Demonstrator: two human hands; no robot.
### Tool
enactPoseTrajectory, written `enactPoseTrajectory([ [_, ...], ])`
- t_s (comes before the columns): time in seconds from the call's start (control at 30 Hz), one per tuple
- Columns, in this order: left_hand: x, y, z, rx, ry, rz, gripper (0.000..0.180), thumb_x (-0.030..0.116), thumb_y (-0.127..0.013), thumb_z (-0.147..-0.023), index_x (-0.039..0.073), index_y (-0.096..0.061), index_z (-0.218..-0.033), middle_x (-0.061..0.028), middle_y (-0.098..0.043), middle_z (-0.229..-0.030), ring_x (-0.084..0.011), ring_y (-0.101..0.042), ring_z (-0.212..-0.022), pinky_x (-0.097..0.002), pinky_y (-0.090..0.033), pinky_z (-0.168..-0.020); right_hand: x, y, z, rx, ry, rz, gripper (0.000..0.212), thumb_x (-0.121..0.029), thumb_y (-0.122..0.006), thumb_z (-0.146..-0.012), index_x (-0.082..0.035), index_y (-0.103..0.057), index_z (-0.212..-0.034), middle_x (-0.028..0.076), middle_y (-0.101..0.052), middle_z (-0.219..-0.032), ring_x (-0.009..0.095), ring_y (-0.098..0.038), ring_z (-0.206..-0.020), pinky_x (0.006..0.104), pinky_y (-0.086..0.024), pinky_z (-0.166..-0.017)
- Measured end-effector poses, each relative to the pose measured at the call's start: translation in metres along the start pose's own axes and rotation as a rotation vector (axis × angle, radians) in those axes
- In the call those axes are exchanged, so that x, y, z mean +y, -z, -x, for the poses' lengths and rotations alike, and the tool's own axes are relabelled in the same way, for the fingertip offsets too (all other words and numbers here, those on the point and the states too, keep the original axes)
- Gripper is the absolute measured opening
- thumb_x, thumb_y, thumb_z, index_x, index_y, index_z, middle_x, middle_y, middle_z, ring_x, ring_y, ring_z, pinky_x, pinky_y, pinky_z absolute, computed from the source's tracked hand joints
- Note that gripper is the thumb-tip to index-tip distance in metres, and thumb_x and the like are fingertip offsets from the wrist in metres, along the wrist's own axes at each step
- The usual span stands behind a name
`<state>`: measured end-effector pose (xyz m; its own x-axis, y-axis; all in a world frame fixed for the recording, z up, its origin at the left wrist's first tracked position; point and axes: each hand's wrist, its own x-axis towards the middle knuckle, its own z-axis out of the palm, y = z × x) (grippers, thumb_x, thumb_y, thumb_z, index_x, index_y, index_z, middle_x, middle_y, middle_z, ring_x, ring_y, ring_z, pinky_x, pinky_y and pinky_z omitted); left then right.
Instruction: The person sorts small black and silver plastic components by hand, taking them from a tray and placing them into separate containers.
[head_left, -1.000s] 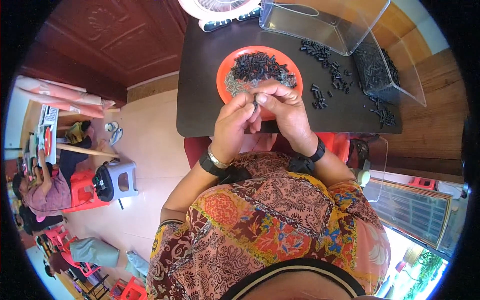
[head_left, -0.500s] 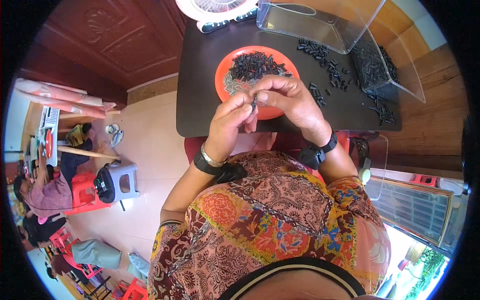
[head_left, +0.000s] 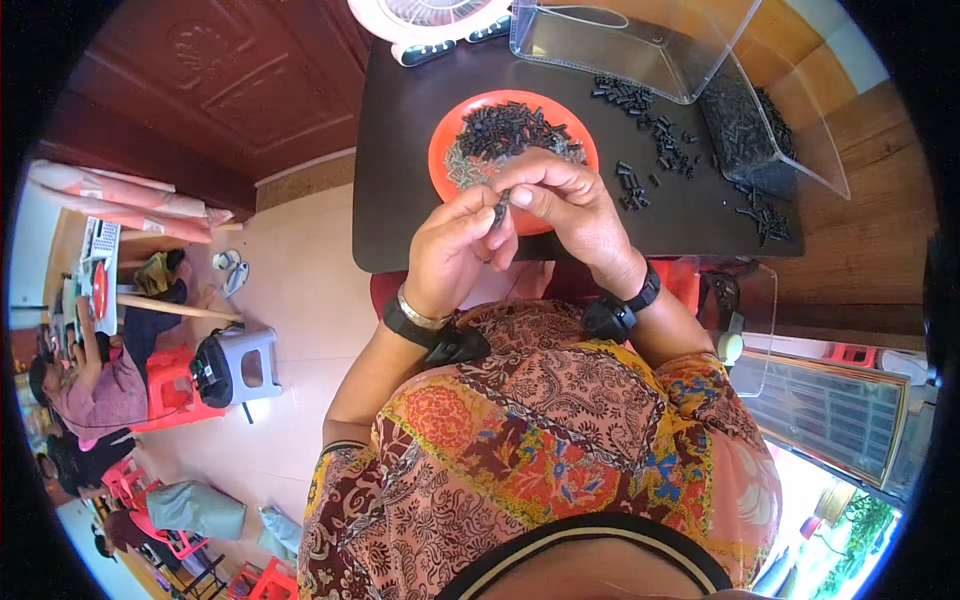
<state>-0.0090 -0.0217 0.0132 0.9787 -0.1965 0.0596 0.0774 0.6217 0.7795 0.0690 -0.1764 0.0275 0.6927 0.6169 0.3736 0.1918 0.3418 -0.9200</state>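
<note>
Both hands meet over the near rim of an orange-red plate (head_left: 437, 150). Between their fingertips is a small black cylindrical piece (head_left: 501, 206). My left hand (head_left: 452, 245) pinches it with thumb and forefinger. My right hand (head_left: 575, 210) closes thumb and forefinger on its upper end. On the plate lies a heap of small black tubular pieces (head_left: 512, 128). Beside and below that heap are small silvery pieces (head_left: 463, 168), partly hidden behind my hands.
A dark table (head_left: 400, 190) carries loose black pieces (head_left: 632, 187) at right. Clear plastic bins (head_left: 745, 150) stand at the back right, one holding many black pieces. A pink-white fan (head_left: 440, 20) stands at the back. People (head_left: 100, 395) sit far left, near a grey stool (head_left: 255, 365).
Both hands have shifted slightly left and toward me, still pinching the black piece. The plate and heaps look unchanged.
</note>
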Motion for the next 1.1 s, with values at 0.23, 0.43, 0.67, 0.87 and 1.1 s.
enactPoseTrajectory([
  [0.23, 0.003, -0.009, 0.002, 0.081, 0.016, -0.048, 0.023, 0.028, -0.051, -0.093, 0.005, -0.05, -0.091, -0.0007, -0.045, -0.074, -0.0131, -0.048, -0.064, -0.0241, -0.037, -0.057, -0.003, 0.005, -0.002, -0.076, 0.19, 0.244, 0.011, -0.001, -0.06, -0.087, -0.001, -0.066, -0.096, 0.006, -0.065, -0.094, 0.016, -0.06, -0.089, 0.0293, -0.048, -0.082],
  [0.43, 0.001, -0.014, -0.001, 0.114, -0.03, -0.059, 0.021, 0.026, -0.051, -0.093, 0.005, -0.051, -0.092, -0.0009, -0.049, -0.077, -0.0109, -0.05, -0.066, -0.0236, -0.039, -0.059, -0.009, -0.003, 0.006, -0.011, 0.191, 0.367, 0.023, 0.002, -0.064, -0.081, -0.003, -0.065, -0.104, 0.008, -0.064, -0.095, 0.02, -0.061, -0.089, 0.0319, -0.049, -0.08],
  [0.67, -0.003, -0.016, -0.008, 0.195, -0.096, -0.098, 0.014, 0.02, -0.048, -0.092, 0.007, -0.05, -0.087, -0.0014, -0.058, -0.087, -0.0069, -0.051, -0.076, -0.0234, -0.041, -0.07, -0.006, -0.003, 0.003, 0.058, 0.231, 0.633, 0.041, -0.006, -0.077, -0.065, -0.005, -0.064, -0.104, 0.01, -0.064, -0.096, 0.027, -0.061, -0.09, 0.0359, -0.05, -0.08],
  [0.87, -0.007, -0.014, -0.009, 0.201, -0.147, -0.156, 0.012, 0.016, -0.046, -0.091, 0.007, -0.051, -0.085, -0.0006, -0.057, -0.085, -0.0069, -0.051, -0.076, -0.0237, -0.04, -0.07, -0.013, -0.003, 0.001, 0.038, 0.31, 0.784, 0.039, -0.007, -0.075, -0.065, -0.005, -0.064, -0.103, 0.01, -0.064, -0.094, 0.029, -0.061, -0.088, 0.0381, -0.051, -0.077],
  [1.1, -0.01, -0.016, -0.012, 0.297, -0.153, -0.128, 0.016, 0.014, -0.044, -0.091, 0.003, -0.055, -0.088, -0.0039, -0.057, -0.081, -0.0103, -0.052, -0.07, -0.0238, -0.042, -0.065, -0.006, -0.008, 0.004, 0.056, 0.451, 0.993, 0.032, -0.011, -0.071, -0.071, -0.005, -0.064, -0.101, 0.011, -0.063, -0.095, 0.03, -0.061, -0.085, 0.0381, -0.051, -0.075],
])
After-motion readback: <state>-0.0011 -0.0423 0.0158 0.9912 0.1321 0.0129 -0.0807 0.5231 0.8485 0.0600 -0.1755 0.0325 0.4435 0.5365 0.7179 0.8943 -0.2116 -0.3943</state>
